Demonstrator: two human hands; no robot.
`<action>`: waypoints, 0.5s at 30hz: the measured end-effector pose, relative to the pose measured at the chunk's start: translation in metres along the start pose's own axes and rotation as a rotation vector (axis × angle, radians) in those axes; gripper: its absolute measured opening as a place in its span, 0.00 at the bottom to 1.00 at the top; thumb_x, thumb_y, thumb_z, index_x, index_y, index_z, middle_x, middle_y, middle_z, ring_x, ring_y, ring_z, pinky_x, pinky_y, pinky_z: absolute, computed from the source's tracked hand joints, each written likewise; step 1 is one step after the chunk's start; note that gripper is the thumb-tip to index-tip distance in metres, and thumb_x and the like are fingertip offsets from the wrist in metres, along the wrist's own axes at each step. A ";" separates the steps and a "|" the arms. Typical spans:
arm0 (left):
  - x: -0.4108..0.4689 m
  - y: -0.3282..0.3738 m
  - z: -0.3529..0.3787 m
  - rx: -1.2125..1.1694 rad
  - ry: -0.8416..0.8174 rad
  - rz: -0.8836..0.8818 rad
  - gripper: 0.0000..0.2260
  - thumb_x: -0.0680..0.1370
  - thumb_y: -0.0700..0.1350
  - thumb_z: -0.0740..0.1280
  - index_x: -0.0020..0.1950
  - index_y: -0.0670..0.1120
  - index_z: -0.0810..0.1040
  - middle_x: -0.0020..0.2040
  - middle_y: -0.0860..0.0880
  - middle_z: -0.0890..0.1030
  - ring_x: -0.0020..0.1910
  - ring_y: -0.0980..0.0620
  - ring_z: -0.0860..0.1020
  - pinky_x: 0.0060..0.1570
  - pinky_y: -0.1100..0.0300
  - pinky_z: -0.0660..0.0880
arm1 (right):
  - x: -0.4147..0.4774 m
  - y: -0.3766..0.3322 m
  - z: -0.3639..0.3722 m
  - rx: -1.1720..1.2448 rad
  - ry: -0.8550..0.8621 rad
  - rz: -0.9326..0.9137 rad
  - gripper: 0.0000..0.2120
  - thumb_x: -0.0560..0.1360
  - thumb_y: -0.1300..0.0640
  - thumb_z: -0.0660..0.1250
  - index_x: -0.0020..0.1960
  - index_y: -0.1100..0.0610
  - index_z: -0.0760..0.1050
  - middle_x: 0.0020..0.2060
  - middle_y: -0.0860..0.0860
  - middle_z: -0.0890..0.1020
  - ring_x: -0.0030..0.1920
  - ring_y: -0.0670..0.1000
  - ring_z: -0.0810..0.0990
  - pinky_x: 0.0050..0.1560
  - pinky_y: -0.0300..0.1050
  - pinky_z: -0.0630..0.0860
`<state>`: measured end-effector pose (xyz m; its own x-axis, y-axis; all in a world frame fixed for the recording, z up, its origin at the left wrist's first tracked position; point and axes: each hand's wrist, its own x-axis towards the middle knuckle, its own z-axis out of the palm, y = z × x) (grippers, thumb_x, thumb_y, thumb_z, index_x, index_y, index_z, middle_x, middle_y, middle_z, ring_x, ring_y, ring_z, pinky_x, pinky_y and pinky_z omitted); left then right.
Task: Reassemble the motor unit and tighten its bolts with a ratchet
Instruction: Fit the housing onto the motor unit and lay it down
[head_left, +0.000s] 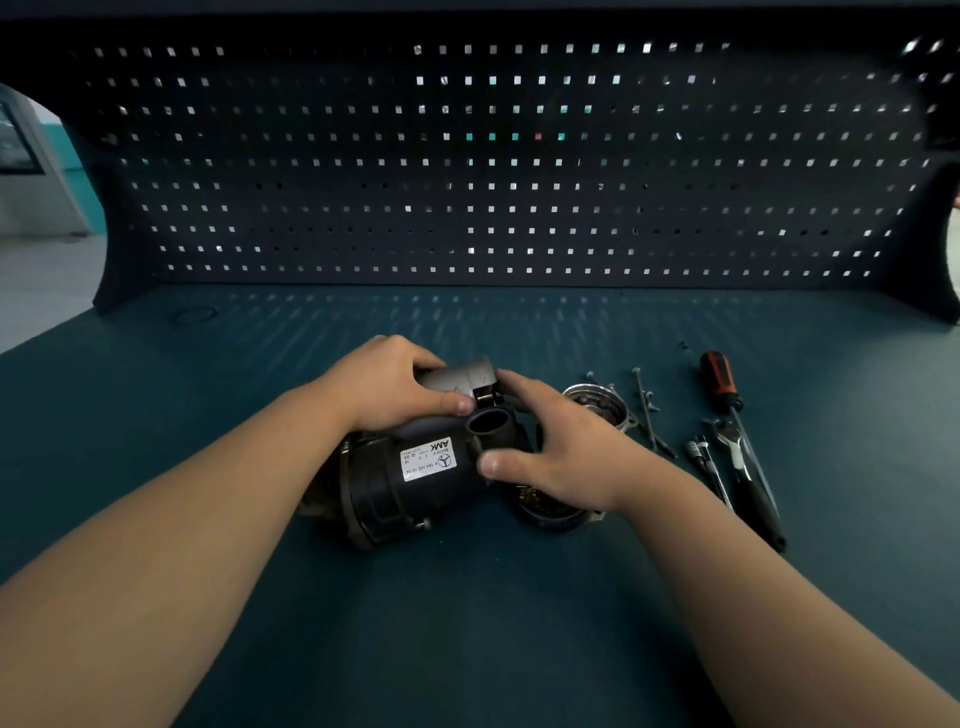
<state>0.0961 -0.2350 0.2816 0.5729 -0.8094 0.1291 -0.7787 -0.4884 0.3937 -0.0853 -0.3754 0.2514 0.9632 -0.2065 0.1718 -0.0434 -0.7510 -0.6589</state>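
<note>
The black motor unit lies on its side mid-bench, its white label facing up and a short black port sticking up near its right end. My left hand grips a grey metal cylinder at the unit's far side, thumb across its front. My right hand curls over the unit's right end, thumb near the label. Under that hand, a round end cap with copper windings rests on the bench. A metal housing ring sits just beyond. Long bolts lie to its right. The ratchet lies farther right.
A screwdriver with a red and black handle lies beside the ratchet on the right. A socket extension sits between the bolts and the ratchet. The dark pegboard stands behind the teal bench top.
</note>
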 end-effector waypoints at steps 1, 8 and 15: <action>0.000 0.000 0.000 0.005 0.006 -0.001 0.36 0.54 0.78 0.63 0.54 0.58 0.82 0.44 0.60 0.82 0.45 0.61 0.79 0.49 0.56 0.77 | -0.004 0.001 0.000 -0.013 -0.007 -0.002 0.44 0.68 0.38 0.71 0.77 0.45 0.53 0.73 0.45 0.65 0.70 0.42 0.65 0.62 0.34 0.59; -0.008 -0.007 0.000 0.047 0.037 0.014 0.28 0.66 0.72 0.62 0.58 0.57 0.80 0.55 0.59 0.81 0.54 0.58 0.77 0.53 0.60 0.73 | -0.023 0.011 0.000 -0.292 -0.032 -0.033 0.44 0.67 0.39 0.73 0.76 0.47 0.56 0.67 0.43 0.69 0.68 0.45 0.66 0.67 0.37 0.61; -0.064 -0.029 -0.013 -0.170 0.161 -0.015 0.14 0.76 0.61 0.60 0.57 0.60 0.77 0.57 0.62 0.77 0.58 0.61 0.74 0.54 0.65 0.67 | -0.032 0.028 -0.027 -0.568 -0.033 0.084 0.44 0.69 0.41 0.70 0.77 0.49 0.53 0.75 0.48 0.63 0.73 0.52 0.60 0.72 0.45 0.56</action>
<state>0.0852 -0.1650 0.2740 0.6282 -0.7333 0.2600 -0.7232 -0.4271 0.5427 -0.1241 -0.4069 0.2477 0.9576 -0.2675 0.1073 -0.2473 -0.9538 -0.1709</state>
